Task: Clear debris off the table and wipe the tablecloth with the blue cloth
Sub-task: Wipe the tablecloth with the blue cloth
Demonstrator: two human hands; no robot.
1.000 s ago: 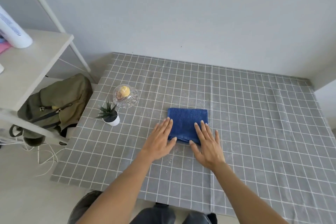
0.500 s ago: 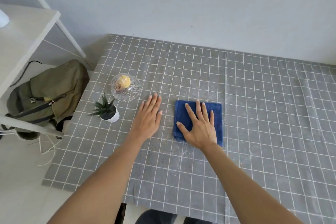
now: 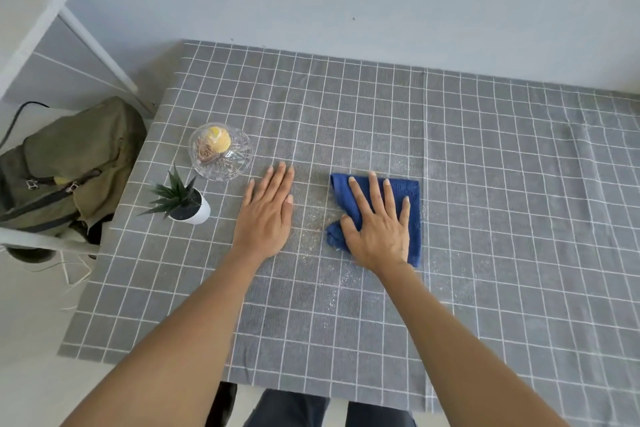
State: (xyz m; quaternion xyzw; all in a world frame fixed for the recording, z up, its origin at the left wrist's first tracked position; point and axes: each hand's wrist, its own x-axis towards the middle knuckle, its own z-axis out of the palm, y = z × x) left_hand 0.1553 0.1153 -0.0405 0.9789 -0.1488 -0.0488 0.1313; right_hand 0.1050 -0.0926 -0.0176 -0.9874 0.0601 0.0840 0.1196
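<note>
A folded blue cloth (image 3: 412,208) lies on the grey checked tablecloth (image 3: 502,184) near the table's middle. My right hand (image 3: 377,222) presses flat on the cloth with its fingers spread, and the cloth's left edge is bunched by my thumb. My left hand (image 3: 268,215) rests flat on the tablecloth just left of the cloth, holding nothing. Pale crumbs and dust (image 3: 315,236) are scattered on the tablecloth between my hands and toward the front edge.
A clear glass bowl (image 3: 220,151) with a yellow item inside stands left of my left hand. A small potted succulent (image 3: 183,203) sits near the table's left edge. An olive backpack (image 3: 69,163) lies on a white shelf unit (image 3: 31,28) beside the table.
My right hand moved fully onto the blue cloth and slid it right and away from me. My left hand left the cloth and moved left onto the bare tablecloth.
</note>
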